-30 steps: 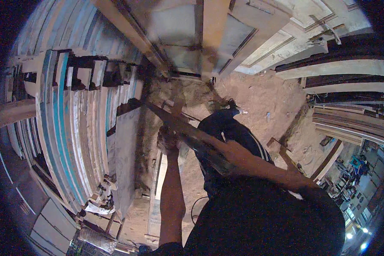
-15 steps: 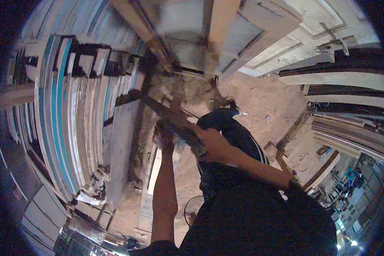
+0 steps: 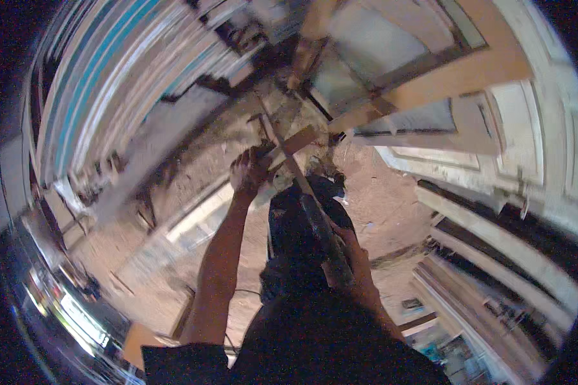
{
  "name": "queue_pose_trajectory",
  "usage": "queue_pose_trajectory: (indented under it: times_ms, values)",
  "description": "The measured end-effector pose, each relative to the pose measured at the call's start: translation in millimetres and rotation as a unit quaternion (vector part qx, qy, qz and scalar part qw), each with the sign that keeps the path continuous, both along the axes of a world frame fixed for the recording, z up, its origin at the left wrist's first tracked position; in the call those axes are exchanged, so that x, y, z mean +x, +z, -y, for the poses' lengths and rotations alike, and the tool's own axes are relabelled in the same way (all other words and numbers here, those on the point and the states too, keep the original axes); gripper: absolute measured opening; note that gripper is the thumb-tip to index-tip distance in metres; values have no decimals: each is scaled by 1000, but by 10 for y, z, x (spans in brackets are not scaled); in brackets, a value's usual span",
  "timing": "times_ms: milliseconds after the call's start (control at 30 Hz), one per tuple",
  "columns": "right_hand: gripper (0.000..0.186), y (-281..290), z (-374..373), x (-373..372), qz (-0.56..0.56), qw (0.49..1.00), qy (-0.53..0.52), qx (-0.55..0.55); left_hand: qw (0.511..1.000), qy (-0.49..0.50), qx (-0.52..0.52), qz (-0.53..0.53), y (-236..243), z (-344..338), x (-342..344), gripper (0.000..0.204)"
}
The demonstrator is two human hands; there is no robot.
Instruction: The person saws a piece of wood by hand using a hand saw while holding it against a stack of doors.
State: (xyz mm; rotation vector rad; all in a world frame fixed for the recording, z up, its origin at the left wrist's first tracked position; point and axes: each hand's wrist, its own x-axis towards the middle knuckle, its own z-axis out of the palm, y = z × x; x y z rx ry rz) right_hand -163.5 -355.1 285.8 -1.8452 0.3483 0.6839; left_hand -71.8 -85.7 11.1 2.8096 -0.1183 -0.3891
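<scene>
A long, narrow, brownish bar (image 3: 308, 196) slants across in front of my body, a small hook-like piece at its far tip. My right hand (image 3: 355, 250) is closed around its thick near part. My left hand (image 3: 250, 170) is closed on a shorter flat wooden strip (image 3: 298, 141), which crosses the bar near its far end. Blur hides how the two pieces meet, and I cannot tell whether they are joined. Below them are my dark-clothed legs (image 3: 289, 224) and the dusty brown ground.
Many boards (image 3: 103, 96) stand stacked on the left. Framed panels (image 3: 398, 45) lean at the far side, with pale panelled doors (image 3: 526, 122) to the right. More timber (image 3: 475, 282) is piled at the near right. A pale plank (image 3: 199, 212) lies on the ground left of my legs.
The view has turned, swinging the surroundings clockwise. The bar now points more away from me, with my right hand nearer my body. My left hand and the strip show clear of the bar's near part.
</scene>
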Motion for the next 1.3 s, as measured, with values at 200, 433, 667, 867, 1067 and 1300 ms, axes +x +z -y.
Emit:
queue_pose_trajectory:
  times_ms: [200, 433, 667, 867, 1067, 1300]
  values:
    - [54, -417, -125, 179, 119, 991, 46, -47, 997, 34, -39, -63, 25, 2, -25, 88]
    - [48, 67, 84, 61, -21, 994, 44, -99, 999, 29, -4, -29, -11, 116, -47, 94]
    - [45, -671, 22, 147, 92, 996, 13, 0, 998, 6, 18, 67, -284, 137, -153, 85]
    - [37, -418, -48, 86, 74, 997, -37, 6, 1000, 18, 9, 23, -237, 145, -152, 87]
    - [40, -599, 156, -245, 156, 987, 18, -31, 998, -8, 42, 34, -338, 103, -174, 83]
    - [35, -670, -35, 101, 87, 996, 23, -11, 998, 17, -31, -59, -172, 76, -100, 95]
